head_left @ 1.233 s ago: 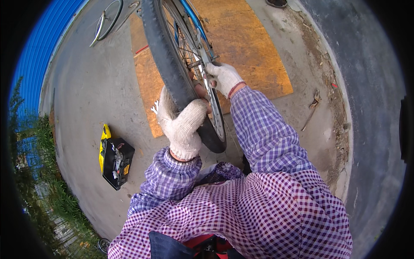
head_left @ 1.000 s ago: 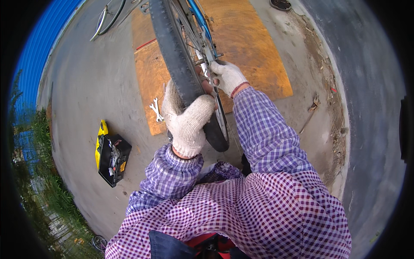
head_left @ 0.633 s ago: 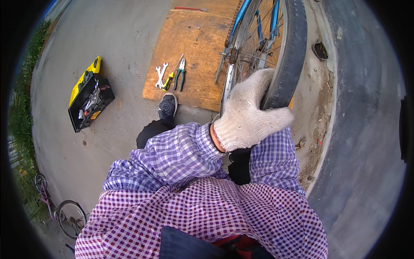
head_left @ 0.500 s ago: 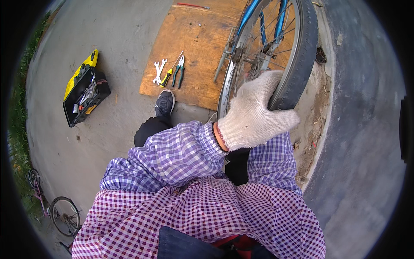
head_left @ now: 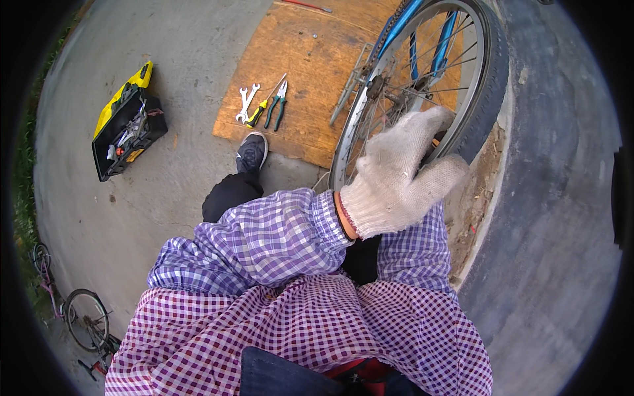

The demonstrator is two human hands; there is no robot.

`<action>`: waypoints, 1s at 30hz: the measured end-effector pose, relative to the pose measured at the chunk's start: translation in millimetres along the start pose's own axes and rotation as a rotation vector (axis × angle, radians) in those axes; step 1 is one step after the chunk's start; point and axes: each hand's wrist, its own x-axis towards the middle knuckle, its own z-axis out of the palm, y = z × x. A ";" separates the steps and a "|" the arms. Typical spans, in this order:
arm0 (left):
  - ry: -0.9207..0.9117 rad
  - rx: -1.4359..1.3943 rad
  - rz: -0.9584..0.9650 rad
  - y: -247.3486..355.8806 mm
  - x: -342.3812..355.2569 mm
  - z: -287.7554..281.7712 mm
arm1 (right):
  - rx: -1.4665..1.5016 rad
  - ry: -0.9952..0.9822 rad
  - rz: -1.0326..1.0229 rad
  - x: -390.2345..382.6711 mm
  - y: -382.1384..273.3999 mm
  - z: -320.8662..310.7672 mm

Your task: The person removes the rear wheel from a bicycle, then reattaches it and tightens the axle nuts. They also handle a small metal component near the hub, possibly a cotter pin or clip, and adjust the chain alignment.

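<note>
My left hand [head_left: 393, 181], in a white knit glove, is closed on the tire [head_left: 482, 109] at the near part of a spoked bicycle wheel. The wheel stands on the right, fixed to a blue frame [head_left: 399, 30] with a chain beside it. My right hand is hidden beneath the left glove and the wheel; only its checked sleeve [head_left: 413, 254] shows. On the wooden board [head_left: 310, 79] left of the wheel lie two open-end wrenches [head_left: 243, 102], a yellow-handled screwdriver [head_left: 257, 114] and green-handled pliers [head_left: 277, 105].
A black and yellow toolbox [head_left: 129, 132] stands open on the concrete at left. My shoe [head_left: 251, 152] is at the board's near edge. Other bicycles [head_left: 86, 320] are at lower left. A red-handled tool [head_left: 307, 5] lies at the board's far edge; a dark pavement strip runs along the right.
The view has swung, shifting the wheel rightward and bringing my shoe into sight. My right hand, earlier gripping near the axle, is now hidden. My left hand stays on the tire.
</note>
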 end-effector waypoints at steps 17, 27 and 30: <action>0.234 0.629 -0.421 -155.4 51.9 -63.2 | 0.028 -0.076 0.017 -8.5 -12.8 42.1; 0.151 0.181 -0.620 -142.6 27.7 -88.9 | 0.004 -0.108 0.027 -14.1 4.6 41.9; 0.186 -0.060 -0.670 -133.4 27.3 -87.8 | 0.009 -0.113 0.031 -14.3 3.4 40.7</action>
